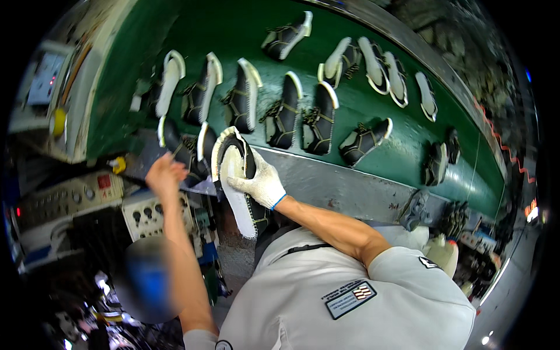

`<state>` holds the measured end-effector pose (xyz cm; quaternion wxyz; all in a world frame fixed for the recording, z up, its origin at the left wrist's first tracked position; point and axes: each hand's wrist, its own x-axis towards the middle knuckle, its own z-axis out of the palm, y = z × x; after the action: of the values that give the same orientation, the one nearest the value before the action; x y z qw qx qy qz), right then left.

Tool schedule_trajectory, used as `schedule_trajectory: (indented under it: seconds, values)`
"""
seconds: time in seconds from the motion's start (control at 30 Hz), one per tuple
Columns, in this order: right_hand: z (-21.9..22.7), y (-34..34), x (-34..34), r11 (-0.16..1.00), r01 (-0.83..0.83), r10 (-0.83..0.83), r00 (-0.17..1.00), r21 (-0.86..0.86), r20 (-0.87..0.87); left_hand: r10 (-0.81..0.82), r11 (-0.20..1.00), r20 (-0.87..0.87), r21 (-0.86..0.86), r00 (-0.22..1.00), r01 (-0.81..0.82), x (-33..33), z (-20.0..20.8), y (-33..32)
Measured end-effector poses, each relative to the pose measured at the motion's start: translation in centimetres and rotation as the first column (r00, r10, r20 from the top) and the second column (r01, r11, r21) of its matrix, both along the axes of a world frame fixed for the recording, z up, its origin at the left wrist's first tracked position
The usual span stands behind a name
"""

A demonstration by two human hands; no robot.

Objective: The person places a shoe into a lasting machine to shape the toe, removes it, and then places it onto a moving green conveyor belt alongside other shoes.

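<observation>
My right hand (261, 182), in a white knit glove with a blue cuff edge, is closed on a black shoe upper (233, 156). The upper has a pale edge around its toe and a white insole underside facing me; its toe points up and away. My bare left hand (167, 174) is slightly blurred, fingers loosely bent and apart, with nothing visible in them. Beside it, at the near edge of the green bench, lie two more black shoe uppers (176, 142), partly hidden behind my hand and the held one.
On the green bench (233, 35) several more shoe uppers (284, 119) lie spread out in rows. A grey metal strip (326, 181) edges it. Control panels (154, 217) with knobs stand at left below. A blurred blue and grey round thing (149, 280) is beside my left forearm.
</observation>
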<state>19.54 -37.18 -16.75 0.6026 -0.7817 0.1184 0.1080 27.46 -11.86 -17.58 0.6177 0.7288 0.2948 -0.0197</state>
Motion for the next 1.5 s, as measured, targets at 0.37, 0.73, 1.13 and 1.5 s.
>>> schedule_trajectory:
  seconds: [0.37,0.73,1.13,1.5]
  values:
    - [-15.6,2.8,2.8,0.912,-0.139,0.109,0.989,-0.386,-0.099,-0.452,0.891,-0.209,-0.060,0.867,0.450,-5.0,-2.8,-12.3]
    - [-11.1,-40.4,6.6,0.625,0.762,-0.718,0.646,-0.167,0.260,-0.624,0.777,-0.236,-0.080,0.745,0.625,7.1,-4.2,-24.7]
    - [-17.8,-57.1,27.0,0.495,-0.050,-0.418,0.861,-0.868,-0.288,-0.842,0.044,-0.450,0.492,0.298,0.869,26.5,-14.5,-62.4]
    - [-22.1,-63.5,23.5,0.572,0.126,-0.184,0.983,-0.811,0.022,-0.965,0.261,-0.111,-0.453,0.237,0.853,30.7,-13.2,-51.9]
